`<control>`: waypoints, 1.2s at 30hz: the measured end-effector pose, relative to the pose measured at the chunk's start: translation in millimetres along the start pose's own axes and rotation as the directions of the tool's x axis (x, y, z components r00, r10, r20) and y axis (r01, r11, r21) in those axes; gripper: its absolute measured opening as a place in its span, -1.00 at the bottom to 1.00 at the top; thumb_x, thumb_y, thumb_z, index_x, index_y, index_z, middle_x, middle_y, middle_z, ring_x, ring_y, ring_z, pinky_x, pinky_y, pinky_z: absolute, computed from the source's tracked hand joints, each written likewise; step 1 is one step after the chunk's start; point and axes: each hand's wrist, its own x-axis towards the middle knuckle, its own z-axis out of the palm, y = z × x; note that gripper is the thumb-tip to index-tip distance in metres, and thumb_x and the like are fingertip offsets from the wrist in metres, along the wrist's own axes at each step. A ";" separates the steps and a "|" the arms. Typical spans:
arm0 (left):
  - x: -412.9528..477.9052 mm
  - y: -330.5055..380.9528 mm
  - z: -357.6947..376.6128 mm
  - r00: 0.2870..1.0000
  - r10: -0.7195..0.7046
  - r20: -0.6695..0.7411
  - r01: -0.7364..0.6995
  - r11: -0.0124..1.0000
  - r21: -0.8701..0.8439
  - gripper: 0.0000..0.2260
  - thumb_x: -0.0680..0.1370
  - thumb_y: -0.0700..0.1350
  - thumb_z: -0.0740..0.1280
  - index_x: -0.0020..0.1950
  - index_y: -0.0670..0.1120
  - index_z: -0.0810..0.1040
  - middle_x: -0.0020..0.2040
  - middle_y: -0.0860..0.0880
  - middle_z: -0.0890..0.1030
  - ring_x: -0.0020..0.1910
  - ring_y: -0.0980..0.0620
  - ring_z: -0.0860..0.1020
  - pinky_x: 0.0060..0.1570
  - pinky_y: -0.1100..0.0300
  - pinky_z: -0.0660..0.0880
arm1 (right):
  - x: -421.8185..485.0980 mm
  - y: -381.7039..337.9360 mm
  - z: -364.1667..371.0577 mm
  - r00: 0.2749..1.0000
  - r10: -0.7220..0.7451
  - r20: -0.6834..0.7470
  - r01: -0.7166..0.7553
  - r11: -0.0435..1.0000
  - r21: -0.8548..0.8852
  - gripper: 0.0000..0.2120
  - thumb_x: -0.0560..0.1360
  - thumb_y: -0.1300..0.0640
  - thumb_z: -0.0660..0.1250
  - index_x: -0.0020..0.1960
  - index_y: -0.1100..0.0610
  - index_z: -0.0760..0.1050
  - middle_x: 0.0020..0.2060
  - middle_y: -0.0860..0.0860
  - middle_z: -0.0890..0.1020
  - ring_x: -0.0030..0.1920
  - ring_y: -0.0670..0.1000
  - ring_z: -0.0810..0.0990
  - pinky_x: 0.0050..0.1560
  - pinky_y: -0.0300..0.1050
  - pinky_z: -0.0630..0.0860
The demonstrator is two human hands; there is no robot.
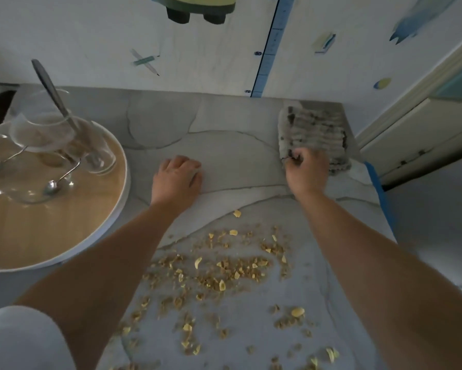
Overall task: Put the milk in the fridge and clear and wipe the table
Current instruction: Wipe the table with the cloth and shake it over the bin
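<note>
A grey striped cloth [315, 129] lies at the far right corner of the pale marbled table [224, 156]. My right hand [306, 169] grips the cloth's near edge with curled fingers. My left hand [177, 176] rests on the bare tabletop in the middle, fingers bent under. Cereal crumbs [224, 273] are scattered over the near half of the table between my forearms. No milk is in view.
A round wooden tray with a white rim [117, 209] sits at the left, bearing glass bowls [45, 134], a glass and spoons [56, 182]. The wall with stickers is right behind the table. A cabinet [416, 134] stands beyond the right edge.
</note>
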 end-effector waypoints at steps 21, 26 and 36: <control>20.1 -18.5 31.4 0.993 0.118 0.017 -0.117 0.935 0.334 -0.44 0.48 0.16 -0.03 0.33 -0.06 0.44 0.38 -0.16 0.41 0.37 -0.21 0.31 0.33 -0.20 0.19 | 80.2 7.5 42.3 0.942 -0.107 0.318 0.240 0.876 -0.418 -0.15 0.29 -0.54 0.08 0.48 -0.23 -0.04 0.53 0.02 -0.12 0.50 0.23 -0.16 0.36 0.45 -0.04; 20.1 -17.5 30.7 0.991 0.132 0.011 -0.128 0.936 0.329 -0.44 0.48 0.15 -0.03 0.33 -0.08 0.45 0.37 -0.17 0.41 0.36 -0.23 0.32 0.33 -0.19 0.19 | 56.3 2.2 48.9 0.894 -0.230 0.384 0.381 0.841 -0.384 -0.21 0.33 -0.50 0.09 0.47 -0.26 -0.02 0.53 -0.01 -0.11 0.50 0.23 -0.14 0.36 0.45 -0.09; 21.4 -20.0 30.9 0.991 0.131 0.004 -0.125 0.940 0.317 -0.44 0.48 0.15 -0.05 0.34 -0.05 0.44 0.39 -0.15 0.39 0.37 -0.20 0.30 0.34 -0.16 0.19 | -15.0 23.0 40.9 0.671 -0.601 0.435 0.732 0.630 -0.258 -0.37 0.36 -0.38 -0.01 0.34 -0.17 0.38 0.39 0.08 0.37 0.39 0.25 0.28 0.23 0.45 0.24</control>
